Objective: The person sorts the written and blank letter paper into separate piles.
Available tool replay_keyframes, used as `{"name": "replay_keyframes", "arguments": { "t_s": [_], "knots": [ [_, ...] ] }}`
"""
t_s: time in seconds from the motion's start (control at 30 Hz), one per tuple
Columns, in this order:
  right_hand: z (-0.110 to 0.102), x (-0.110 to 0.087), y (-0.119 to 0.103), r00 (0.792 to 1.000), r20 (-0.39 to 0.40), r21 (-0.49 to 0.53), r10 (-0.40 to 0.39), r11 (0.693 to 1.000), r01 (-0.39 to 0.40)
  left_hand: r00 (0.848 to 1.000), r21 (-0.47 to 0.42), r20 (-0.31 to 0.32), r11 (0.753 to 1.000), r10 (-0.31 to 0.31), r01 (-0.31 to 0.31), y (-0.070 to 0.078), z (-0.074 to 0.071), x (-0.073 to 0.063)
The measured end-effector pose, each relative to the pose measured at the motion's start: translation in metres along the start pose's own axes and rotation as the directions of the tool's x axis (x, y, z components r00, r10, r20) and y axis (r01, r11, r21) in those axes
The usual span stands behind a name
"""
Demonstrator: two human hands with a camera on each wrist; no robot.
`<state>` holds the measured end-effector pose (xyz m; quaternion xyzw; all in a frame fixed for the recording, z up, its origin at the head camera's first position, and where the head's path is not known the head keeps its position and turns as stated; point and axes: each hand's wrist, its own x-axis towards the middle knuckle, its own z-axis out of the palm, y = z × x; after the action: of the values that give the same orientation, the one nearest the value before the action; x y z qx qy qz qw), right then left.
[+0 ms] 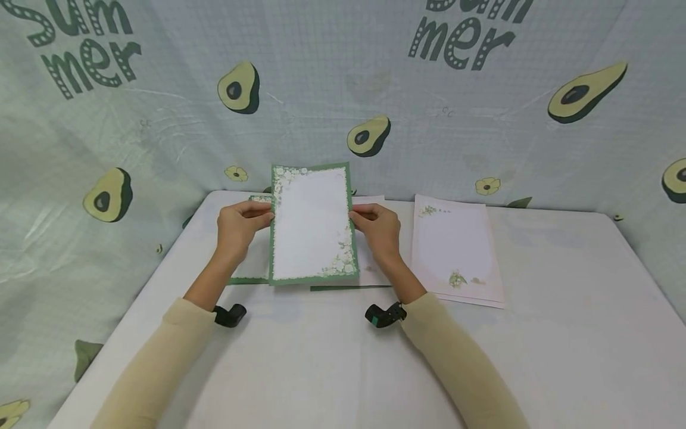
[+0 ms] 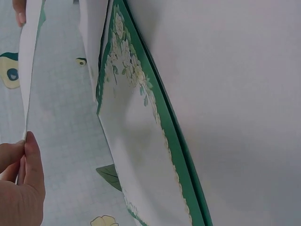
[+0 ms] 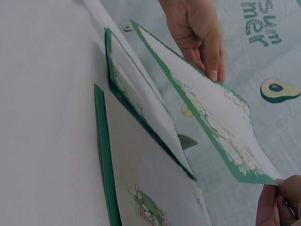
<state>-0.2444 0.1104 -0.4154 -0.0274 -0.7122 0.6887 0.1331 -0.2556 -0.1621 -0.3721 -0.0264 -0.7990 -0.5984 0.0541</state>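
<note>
Both hands hold up one sheet of floral stationery paper (image 1: 313, 229) with a green border and white flowers, raised above the table. My left hand (image 1: 236, 231) pinches its left edge between thumb and fingers. On the opposite edge, my right hand (image 1: 382, 232) has the same kind of pinch. Behind the raised sheet lies a similar green-bordered sheet (image 1: 249, 262), partly hidden; in the left wrist view its stack (image 2: 141, 122) shows more than one green edge. Right of that, a pale sheet (image 3: 141, 165) with a small plant drawing lies over a green-edged one.
Pink-edged floral sheets (image 1: 458, 250) lie in a slightly uneven pile to the right. A white-covered table (image 1: 300, 363) bears everything. Behind it hangs a cloth (image 1: 311, 71) printed with avocados and lettering. A black wrist camera (image 1: 230, 316) sits below each hand.
</note>
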Motion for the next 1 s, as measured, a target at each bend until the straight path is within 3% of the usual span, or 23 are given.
{"name": "replay_keyframes", "arguments": {
  "t_s": [0.37,0.67,0.87,1.0],
  "knots": [
    [0.011,-0.006,-0.003,1.000,0.019,0.010,0.015,1.000,-0.015,1.000,0.013,-0.015,1.000,-0.028,0.028,-0.004,-0.011,0.001],
    [0.028,-0.007,-0.002,0.998,0.052,0.057,0.019,0.998,-0.022,0.999,0.029,-0.029,0.999,-0.023,0.024,-0.010,-0.030,0.005],
    [0.039,-0.011,-0.002,0.995,0.080,0.072,0.053,0.996,-0.059,0.998,-0.030,-0.007,0.997,-0.067,0.066,-0.012,-0.042,0.004],
    [0.046,-0.011,-0.003,0.995,0.086,0.099,0.051,0.993,-0.059,0.996,-0.007,-0.015,0.996,-0.091,0.091,-0.012,-0.048,0.005]
  ]
}}
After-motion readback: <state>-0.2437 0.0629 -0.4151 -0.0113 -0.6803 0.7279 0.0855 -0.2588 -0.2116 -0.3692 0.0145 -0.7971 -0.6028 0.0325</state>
